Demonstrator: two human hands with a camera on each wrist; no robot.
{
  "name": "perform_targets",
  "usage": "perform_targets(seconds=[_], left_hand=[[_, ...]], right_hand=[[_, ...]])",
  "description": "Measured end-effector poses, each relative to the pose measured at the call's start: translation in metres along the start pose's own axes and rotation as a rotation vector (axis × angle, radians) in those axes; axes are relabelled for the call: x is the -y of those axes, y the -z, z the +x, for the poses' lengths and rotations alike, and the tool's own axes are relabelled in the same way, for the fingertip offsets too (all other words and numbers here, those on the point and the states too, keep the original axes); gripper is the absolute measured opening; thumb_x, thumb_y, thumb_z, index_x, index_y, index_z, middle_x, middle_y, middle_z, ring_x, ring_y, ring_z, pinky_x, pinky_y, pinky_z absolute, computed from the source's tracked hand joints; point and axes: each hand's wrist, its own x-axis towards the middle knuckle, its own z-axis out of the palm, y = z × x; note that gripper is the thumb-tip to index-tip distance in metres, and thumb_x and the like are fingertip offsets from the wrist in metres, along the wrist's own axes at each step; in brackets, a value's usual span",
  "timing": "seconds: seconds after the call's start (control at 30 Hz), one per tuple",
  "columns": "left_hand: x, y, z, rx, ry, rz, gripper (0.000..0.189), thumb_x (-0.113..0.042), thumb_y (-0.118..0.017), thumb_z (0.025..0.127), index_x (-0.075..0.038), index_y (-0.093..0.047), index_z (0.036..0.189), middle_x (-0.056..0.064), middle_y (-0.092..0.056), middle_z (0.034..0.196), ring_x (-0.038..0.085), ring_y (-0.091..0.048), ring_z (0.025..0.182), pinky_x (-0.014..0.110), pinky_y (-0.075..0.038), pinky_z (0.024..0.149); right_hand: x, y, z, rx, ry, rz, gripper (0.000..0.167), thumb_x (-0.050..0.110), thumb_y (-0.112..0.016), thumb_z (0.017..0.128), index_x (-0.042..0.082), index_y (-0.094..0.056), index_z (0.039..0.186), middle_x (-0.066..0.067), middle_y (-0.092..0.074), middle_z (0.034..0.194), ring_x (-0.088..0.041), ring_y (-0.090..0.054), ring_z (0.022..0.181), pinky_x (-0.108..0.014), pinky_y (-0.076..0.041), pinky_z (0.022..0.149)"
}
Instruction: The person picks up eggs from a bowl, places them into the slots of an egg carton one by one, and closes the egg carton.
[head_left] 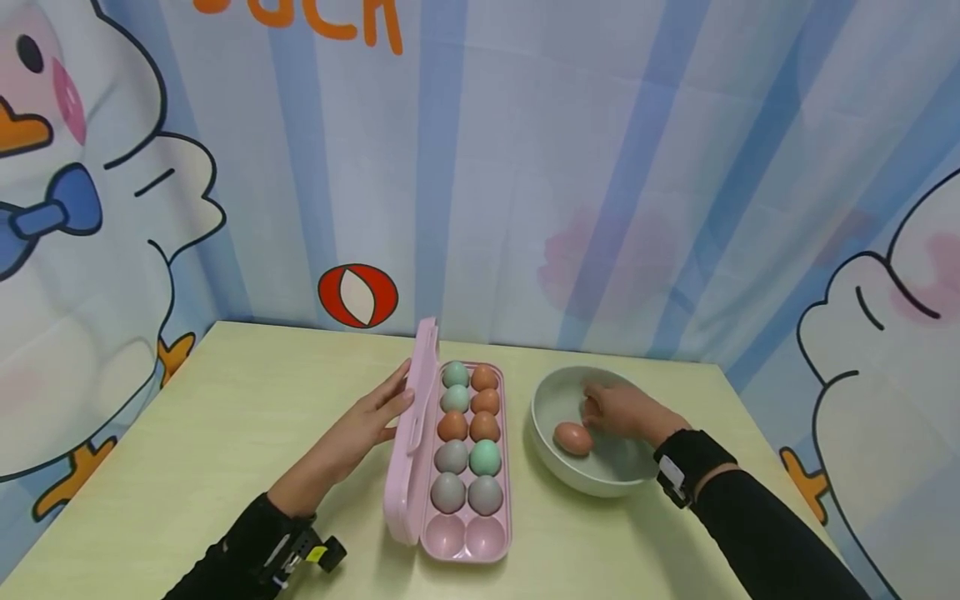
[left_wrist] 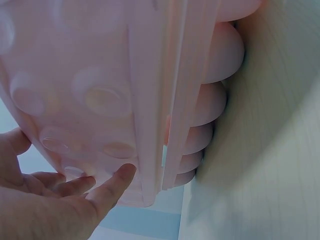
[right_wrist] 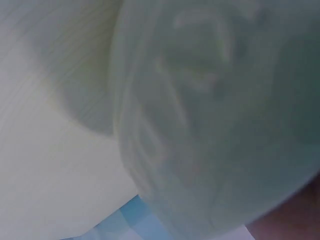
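A pink egg carton (head_left: 467, 543) stands on the table with its lid (head_left: 408, 467) raised on the left. My left hand (head_left: 360, 433) holds that lid from outside, its fingertips at the upper edge and the thumb (left_wrist: 117, 182) against the outer face. Brown, pale green and grey eggs (head_left: 452, 426) fill most cups; the two nearest cups are bare. Inside the pale green bowl (head_left: 558, 479), my right hand (head_left: 626, 411) has bent fingers right beside a brown egg (head_left: 573, 438). I cannot tell whether those fingers grip anything; the right wrist view shows mainly the bowl's outer wall (right_wrist: 200, 150).
The light yellow table (head_left: 300, 375) bears the carton in the middle and the bowl to its right. Behind it hangs a blue-striped curtain (head_left: 487, 167) with cartoon ducks. Both wrists wear black straps with small devices.
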Motion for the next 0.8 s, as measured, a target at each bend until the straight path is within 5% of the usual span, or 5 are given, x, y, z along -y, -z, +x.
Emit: perform_targets(seconds=[0.27,0.5,0.8], left_hand=[[0.000,0.000,0.000,0.002,0.002,0.003,0.068,-0.048,-0.048,0.100,-0.035,-0.014,0.157,0.002,-0.015,0.162,0.032,-0.025,0.144,0.057,-0.037,0.105],[0.000,0.001,0.000,-0.003,0.004,0.002,0.067,-0.047,-0.048,0.101,-0.036,-0.014,0.157,0.001,-0.015,0.162,0.031,-0.025,0.144,0.057,-0.037,0.105],[0.000,0.001,0.001,0.000,0.007,-0.002,0.068,-0.048,-0.048,0.100,-0.036,-0.014,0.157,0.001,-0.015,0.162,0.031,-0.025,0.144,0.057,-0.036,0.105]], right_hand=[[-0.001,-0.007,-0.003,-0.007,0.024,-0.111,0.025,0.009,-0.055,0.096,0.002,-0.064,0.117,-0.013,-0.066,0.101,-0.020,-0.057,0.081,-0.040,-0.049,0.078],[-0.001,-0.007,-0.004,-0.004,0.013,-0.085,0.015,0.008,-0.060,0.094,0.002,-0.060,0.107,-0.008,-0.059,0.087,-0.020,-0.051,0.073,-0.037,-0.046,0.072],[0.000,0.000,-0.010,0.000,0.070,-0.068,0.032,0.010,-0.070,0.090,0.000,-0.063,0.119,-0.005,-0.064,0.096,-0.018,-0.058,0.084,-0.039,-0.050,0.081]])
